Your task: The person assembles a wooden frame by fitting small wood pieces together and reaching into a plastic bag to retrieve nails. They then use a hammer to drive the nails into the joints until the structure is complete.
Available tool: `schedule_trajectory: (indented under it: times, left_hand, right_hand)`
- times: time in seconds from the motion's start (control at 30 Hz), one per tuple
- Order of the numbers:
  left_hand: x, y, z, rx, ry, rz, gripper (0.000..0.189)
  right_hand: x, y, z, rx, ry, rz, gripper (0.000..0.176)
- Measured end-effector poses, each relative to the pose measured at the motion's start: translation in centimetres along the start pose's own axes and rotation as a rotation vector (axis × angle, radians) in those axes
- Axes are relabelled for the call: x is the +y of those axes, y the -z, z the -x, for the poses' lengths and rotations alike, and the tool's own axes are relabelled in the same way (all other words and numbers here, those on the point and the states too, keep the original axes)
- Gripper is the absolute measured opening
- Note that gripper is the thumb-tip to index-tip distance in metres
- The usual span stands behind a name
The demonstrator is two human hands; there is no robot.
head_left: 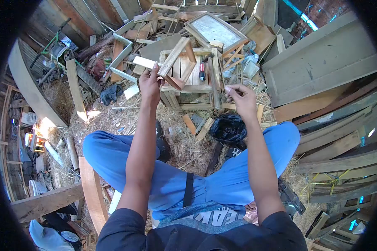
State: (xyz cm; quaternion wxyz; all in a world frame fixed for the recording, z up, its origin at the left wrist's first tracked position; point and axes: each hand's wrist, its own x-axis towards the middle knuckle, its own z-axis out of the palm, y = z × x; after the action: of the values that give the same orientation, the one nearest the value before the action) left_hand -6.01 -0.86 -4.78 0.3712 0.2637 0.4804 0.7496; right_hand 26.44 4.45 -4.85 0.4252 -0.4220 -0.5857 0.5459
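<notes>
My left hand [150, 85] is raised and closed around one end of a small wooden frame [174, 57], which tilts over a low wooden stand [193, 89]. A pale strip of wood [144, 62] shows just above its fingers. To the right of the stand is my right hand [243, 99], thumb and fingers pinched together; what they hold, if anything, is too small to make out. A red and black hand tool [202, 72] lies on the stand's slatted top, between both hands.
Below the stand, a black plastic bag [228, 128] sits on the straw-covered ground. Wood scraps and a framed panel [216, 30] pile up behind. A large grey board [322, 58] leans at the right above stacked planks [343, 148]. A curved plank [35, 85] stands at the left.
</notes>
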Motion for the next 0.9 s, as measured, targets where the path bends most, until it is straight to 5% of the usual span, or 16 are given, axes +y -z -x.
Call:
schedule_trajectory:
  times: [0.37,0.63,0.9]
  left_hand:
    - [-0.6,-1.4,-0.1,-0.087,0.119,-0.102,0.031]
    - [-0.9,-4.3,-0.8,-0.067,0.184,0.216,0.024]
    - [-2.0,-3.5,-3.1,-0.152,0.208,0.214,0.023]
  right_hand:
    - [-0.5,-0.8,0.6,-0.050,0.016,-0.016,0.013]
    - [0.4,-2.2,0.3,-0.075,-0.024,-0.013,0.013]
    - [1.8,-5.4,-0.7,-0.061,-0.035,-0.050,0.011]
